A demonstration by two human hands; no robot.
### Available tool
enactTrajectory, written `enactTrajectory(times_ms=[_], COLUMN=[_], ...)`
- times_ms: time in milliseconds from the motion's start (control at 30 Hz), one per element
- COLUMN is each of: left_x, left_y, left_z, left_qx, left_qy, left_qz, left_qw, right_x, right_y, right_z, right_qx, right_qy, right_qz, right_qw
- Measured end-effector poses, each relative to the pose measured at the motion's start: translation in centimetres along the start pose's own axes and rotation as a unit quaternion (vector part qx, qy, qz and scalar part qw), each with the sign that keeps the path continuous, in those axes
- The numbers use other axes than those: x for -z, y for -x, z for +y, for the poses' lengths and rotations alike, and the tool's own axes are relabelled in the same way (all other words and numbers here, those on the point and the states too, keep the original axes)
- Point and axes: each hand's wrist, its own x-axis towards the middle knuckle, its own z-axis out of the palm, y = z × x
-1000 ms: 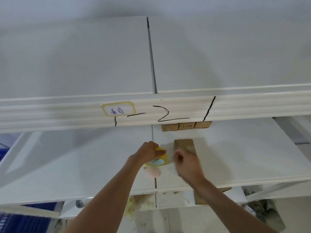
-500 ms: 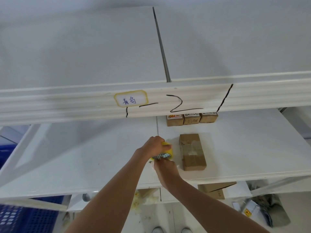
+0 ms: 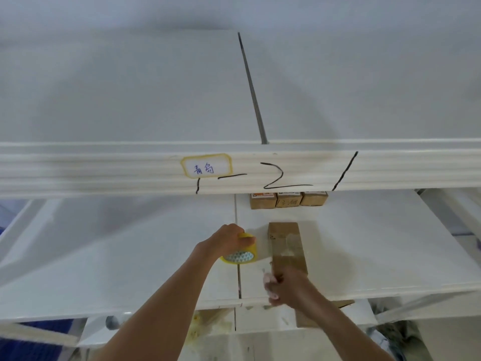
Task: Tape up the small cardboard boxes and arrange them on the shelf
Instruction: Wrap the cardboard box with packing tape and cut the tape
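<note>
A small cardboard box (image 3: 286, 246) lies lengthwise on the white middle shelf (image 3: 377, 256), with clear tape across its top. My left hand (image 3: 229, 239) grips a yellow tape roll (image 3: 240, 252) just left of the box. My right hand (image 3: 286, 286) is at the box's near end, fingers curled and pinching what looks like a strip of tape; the hand is blurred. Three small boxes (image 3: 287, 199) stand in a row at the back of the shelf, partly hidden by the beam above.
A white upper shelf beam (image 3: 104, 170) with a yellow-edged label (image 3: 205, 166) and black marker lines crosses the view. Below the middle shelf lie more cardboard (image 3: 325, 312) and clutter. A blue crate (image 3: 31, 345) sits at lower left.
My right hand left the tape roll and moved right to the box's near end. My left hand still holds the roll beside the box.
</note>
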Motion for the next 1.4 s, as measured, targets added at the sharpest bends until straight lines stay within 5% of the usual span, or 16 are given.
enactTrajectory(times_ms=[67, 200, 433, 1400], left_x=[-0.1, 0.0, -0.2, -0.5], left_y=[-0.1, -0.3, -0.6, -0.3], left_z=[0.0, 0.2, 0.4, -1.0], left_qx=[-0.005, -0.003, 0.004, 0.012], left_qy=[-0.007, -0.007, -0.019, 0.077], left_qz=[0.000, 0.001, 0.010, 0.024], left_qw=[1.000, 1.000, 1.000, 0.997], right_x=[2.2, 3.9, 0.6, -0.1], right_y=[0.5, -1.9, -5.6, -7.1], right_z=[0.8, -0.7, -2.4, -0.1], right_qx=[0.001, 0.053, 0.131, 0.201], right_qy=[-0.072, 0.011, -0.049, -0.018], right_qz=[0.066, 0.164, 0.228, 0.228], right_qw=[0.995, 0.985, 0.964, 0.953])
